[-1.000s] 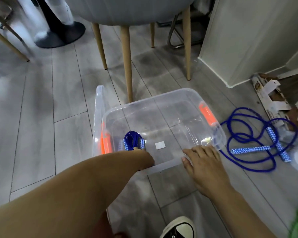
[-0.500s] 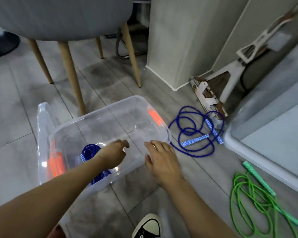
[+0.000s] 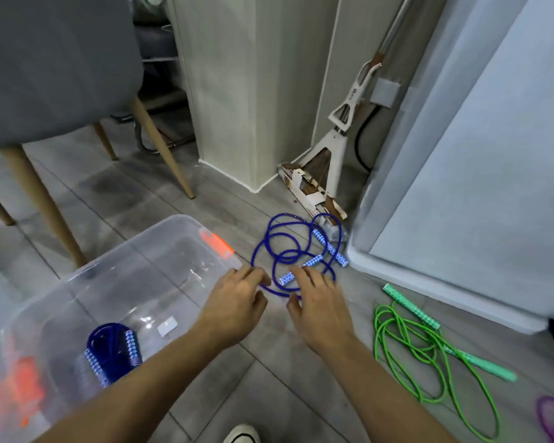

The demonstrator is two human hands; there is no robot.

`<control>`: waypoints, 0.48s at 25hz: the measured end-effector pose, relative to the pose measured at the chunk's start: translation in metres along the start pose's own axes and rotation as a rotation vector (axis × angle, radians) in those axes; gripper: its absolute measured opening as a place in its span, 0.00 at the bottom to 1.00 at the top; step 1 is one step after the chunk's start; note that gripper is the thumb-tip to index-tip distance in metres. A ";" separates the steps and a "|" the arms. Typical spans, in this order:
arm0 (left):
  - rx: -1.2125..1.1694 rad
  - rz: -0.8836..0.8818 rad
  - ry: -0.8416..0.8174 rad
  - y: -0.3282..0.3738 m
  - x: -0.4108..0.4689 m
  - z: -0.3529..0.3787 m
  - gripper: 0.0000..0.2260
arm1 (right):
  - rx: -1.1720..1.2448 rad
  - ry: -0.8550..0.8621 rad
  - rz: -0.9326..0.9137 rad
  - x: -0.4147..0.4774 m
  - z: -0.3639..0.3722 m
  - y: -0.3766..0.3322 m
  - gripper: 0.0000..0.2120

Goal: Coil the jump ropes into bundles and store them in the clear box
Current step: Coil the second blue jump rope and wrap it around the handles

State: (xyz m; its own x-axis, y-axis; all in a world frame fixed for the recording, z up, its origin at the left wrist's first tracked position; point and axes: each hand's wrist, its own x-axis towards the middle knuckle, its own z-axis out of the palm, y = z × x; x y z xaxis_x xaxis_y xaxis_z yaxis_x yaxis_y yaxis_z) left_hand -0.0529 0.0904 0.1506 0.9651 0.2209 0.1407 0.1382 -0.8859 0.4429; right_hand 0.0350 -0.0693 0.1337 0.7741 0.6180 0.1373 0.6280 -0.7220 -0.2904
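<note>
Loose blue rope (image 3: 330,247), pickup stage: right hand (image 3: 320,303) spread over it, left hand (image 3: 237,302) at the cord, grip unclear; next, gather handles, coil.

Left hand (image 3: 237,302) and right hand (image 3: 320,305) hover at loose blue rope (image 3: 312,261) beside clear box (image 3: 135,243).

A single wide-angle camera worn on the head looks forward and steeply down at the floor (image 3: 269,362). Both forearms enter from the lower edge. The left hand (image 3: 234,302) and right hand (image 3: 320,308) sit near mid-frame, close to the lens.
</note>
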 end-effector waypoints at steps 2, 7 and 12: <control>-0.004 0.013 -0.052 0.011 0.013 0.025 0.12 | -0.023 -0.006 0.032 -0.003 0.000 0.025 0.23; 0.041 -0.037 -0.251 0.022 0.055 0.107 0.13 | -0.060 -0.053 0.138 -0.006 0.016 0.100 0.25; 0.223 -0.094 -0.487 0.004 0.103 0.174 0.20 | -0.060 -0.103 0.166 0.001 0.046 0.150 0.24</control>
State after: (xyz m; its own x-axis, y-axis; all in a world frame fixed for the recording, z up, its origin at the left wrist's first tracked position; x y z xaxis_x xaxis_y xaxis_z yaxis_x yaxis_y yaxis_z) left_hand 0.0853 0.0386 0.0124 0.9302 0.1358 -0.3410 0.2218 -0.9482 0.2276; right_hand 0.1259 -0.1629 0.0463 0.8568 0.5156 -0.0059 0.4988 -0.8317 -0.2439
